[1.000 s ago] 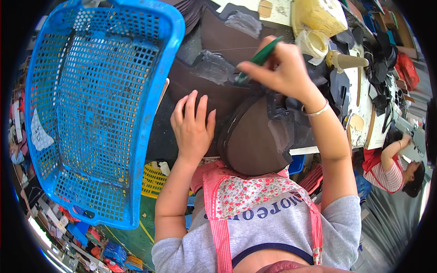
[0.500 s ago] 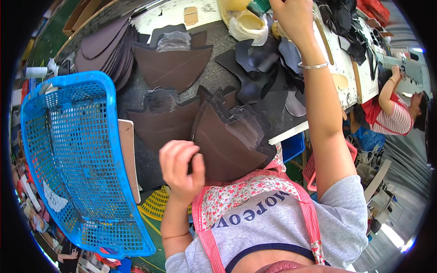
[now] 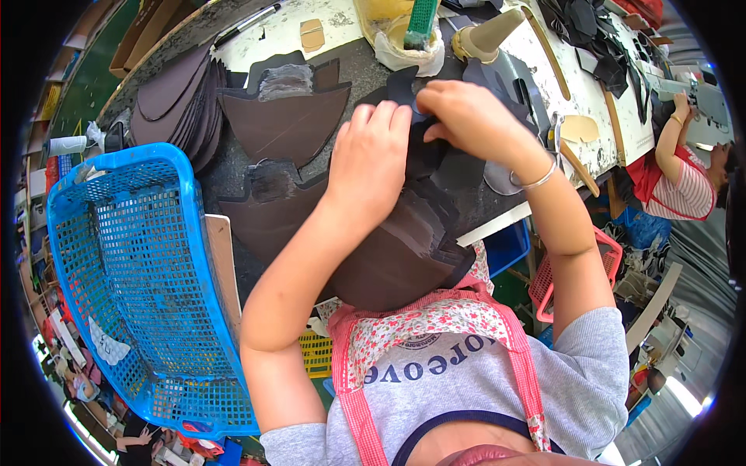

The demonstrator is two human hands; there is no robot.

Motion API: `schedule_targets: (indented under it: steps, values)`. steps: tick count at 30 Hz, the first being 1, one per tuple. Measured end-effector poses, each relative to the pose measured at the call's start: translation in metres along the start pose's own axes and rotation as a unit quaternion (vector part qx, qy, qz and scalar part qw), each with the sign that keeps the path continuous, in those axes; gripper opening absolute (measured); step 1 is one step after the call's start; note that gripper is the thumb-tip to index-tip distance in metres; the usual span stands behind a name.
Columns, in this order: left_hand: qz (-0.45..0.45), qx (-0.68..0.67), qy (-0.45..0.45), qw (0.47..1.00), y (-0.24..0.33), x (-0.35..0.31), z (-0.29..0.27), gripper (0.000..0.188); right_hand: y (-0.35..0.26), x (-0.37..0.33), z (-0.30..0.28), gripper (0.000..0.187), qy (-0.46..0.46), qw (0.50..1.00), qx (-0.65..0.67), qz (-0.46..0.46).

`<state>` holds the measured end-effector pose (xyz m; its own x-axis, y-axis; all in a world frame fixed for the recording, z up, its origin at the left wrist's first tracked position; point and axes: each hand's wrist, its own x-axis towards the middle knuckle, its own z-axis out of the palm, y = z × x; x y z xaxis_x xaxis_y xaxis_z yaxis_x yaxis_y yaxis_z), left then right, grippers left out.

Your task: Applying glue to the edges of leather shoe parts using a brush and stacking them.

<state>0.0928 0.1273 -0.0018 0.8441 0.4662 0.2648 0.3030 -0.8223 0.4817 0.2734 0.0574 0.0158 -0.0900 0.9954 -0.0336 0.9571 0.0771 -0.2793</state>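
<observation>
My right hand [image 3: 474, 124] has its fingers bent in a pinch on a dark leather piece [image 3: 402, 84] among a loose heap of such pieces. Close beside it, my left hand [image 3: 369, 159] has its fingers pressed together and curled over; its thumb and anything it holds are hidden. Below my hands, a stack of brown cut pieces [image 3: 388, 268] with a greyish smeared strip lies at the table's near edge, partly covered by my left forearm. More brown pieces [image 3: 287, 116] with smeared strips lie to the left.
A green-handled brush [image 3: 420, 23] stands in a crusted yellow-white pot [image 3: 385, 54] at the back, beside a pale cone [image 3: 489, 37]. A large blue basket [image 3: 190, 202] is on the left, near fanned brown pieces [image 3: 167, 105]. At right, another person [image 3: 680, 175] sits by a machine.
My right hand has come down from the pot at the back to the dark pieces. My left hand has moved up and right from the near stack to join it. The brush now stands in the pot.
</observation>
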Motion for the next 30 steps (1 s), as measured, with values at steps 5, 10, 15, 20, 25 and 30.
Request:
schedule_targets:
  steps: [5,10,15,20,25,30]
  values:
    - [0.014,-0.075,-0.185,0.98,-0.028,0.028,0.017,0.026,0.001,-0.022,0.021,0.016,0.061,0.997,0.043,-0.018]
    - [0.026,-0.115,-0.178,0.977,-0.042,0.021,0.022,0.021,-0.023,-0.041,-0.015,0.013,0.242,0.97,0.009,-0.028]
    - [-0.063,-0.325,-0.136,0.934,-0.027,0.027,-0.012,0.025,-0.055,-0.081,-0.037,0.02,0.287,0.938,0.19,0.031]
    - [-0.129,-0.542,-0.142,0.818,0.011,-0.026,-0.045,0.036,-0.084,-0.11,0.004,0.025,0.332,0.785,0.501,0.149]
    - [-0.222,-0.334,-0.08,0.913,0.021,-0.063,-0.035,0.013,-0.111,-0.128,0.036,0.021,0.17,0.676,0.644,0.316]
    - [-0.224,-0.215,-0.04,0.95,0.024,-0.072,-0.023,0.014,-0.122,-0.128,0.054,0.014,0.116,0.639,0.645,0.403]
